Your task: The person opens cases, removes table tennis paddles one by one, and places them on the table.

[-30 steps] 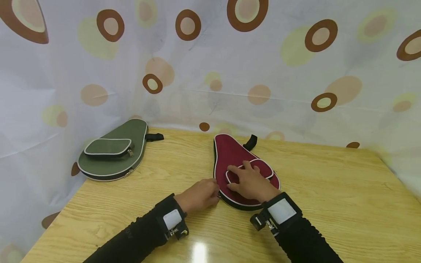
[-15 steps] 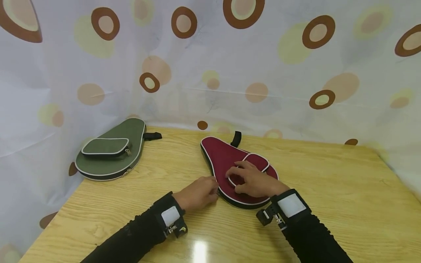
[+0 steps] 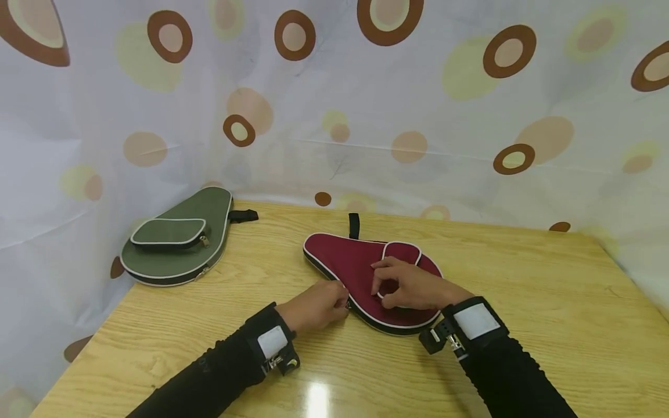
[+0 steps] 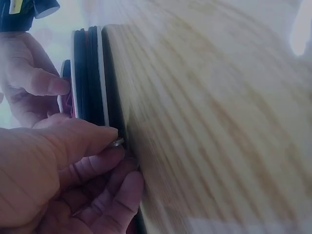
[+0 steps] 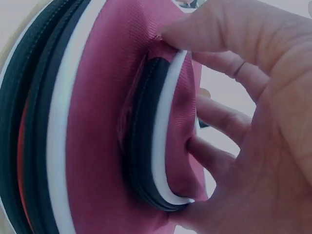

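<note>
Red case [image 3: 358, 270] on desk [image 3: 522, 296].
Left hand [image 3: 316, 306]: fingers pinch the zipper pull [image 4: 116, 143]. Right hand [image 3: 415, 285]: fingers grip the pocket [image 5: 161, 136]. Green case [image 3: 180, 238]: near the desk's far left corner.

I have most room over the worktop [image 3: 549, 302] right of the red case [image 3: 355, 264], past the right hand [image 3: 413, 284] and right sleeve [image 3: 514, 371]. A narrower lane separates it from the green case [image 3: 175, 232]; the left hand [image 3: 316, 305] and left sleeve [image 3: 209, 371] cross its near side. I could also enter between the sleeves. The patterned curtain [image 3: 366, 110] bounds the back.
</note>
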A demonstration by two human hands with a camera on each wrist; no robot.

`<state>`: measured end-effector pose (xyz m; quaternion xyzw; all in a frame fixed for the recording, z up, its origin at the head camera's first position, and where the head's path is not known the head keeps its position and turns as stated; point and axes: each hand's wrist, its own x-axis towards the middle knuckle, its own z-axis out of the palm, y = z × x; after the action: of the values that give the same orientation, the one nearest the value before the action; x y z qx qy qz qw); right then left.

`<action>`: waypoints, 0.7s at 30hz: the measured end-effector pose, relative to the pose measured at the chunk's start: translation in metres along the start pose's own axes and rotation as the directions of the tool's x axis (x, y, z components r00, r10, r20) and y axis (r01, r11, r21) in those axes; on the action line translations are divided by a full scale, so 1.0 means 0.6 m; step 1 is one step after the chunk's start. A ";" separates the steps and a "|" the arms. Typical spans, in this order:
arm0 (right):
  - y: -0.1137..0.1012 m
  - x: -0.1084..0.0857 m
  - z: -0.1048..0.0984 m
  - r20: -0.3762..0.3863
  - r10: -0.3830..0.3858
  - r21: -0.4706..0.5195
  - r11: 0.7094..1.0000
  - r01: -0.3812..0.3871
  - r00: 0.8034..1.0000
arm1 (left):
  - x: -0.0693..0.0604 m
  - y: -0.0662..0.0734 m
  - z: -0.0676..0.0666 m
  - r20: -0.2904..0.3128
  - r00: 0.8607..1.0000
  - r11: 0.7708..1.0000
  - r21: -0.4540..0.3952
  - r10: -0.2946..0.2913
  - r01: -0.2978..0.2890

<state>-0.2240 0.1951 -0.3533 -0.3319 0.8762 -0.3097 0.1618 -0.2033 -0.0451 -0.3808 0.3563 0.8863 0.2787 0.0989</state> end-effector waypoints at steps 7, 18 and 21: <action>0.003 -0.004 0.015 -0.076 -0.031 -0.057 0.998 0.027 0.997 | -0.002 0.002 0.002 -0.029 0.999 0.999 0.043 -0.028 0.029; -0.047 -0.017 0.086 -0.466 0.145 -0.217 0.938 -0.271 0.873 | 0.005 0.020 0.003 -0.003 0.996 0.993 0.077 -0.085 0.085; -0.065 -0.005 0.094 -0.530 0.259 -0.198 0.888 -0.414 0.808 | 0.005 0.025 0.002 0.005 0.995 0.992 0.078 -0.102 0.101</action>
<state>-0.1753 0.1497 -0.3704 -0.1009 0.9701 -0.2108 -0.0653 -0.1963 -0.0337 -0.3734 0.3157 0.9130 0.2370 0.1029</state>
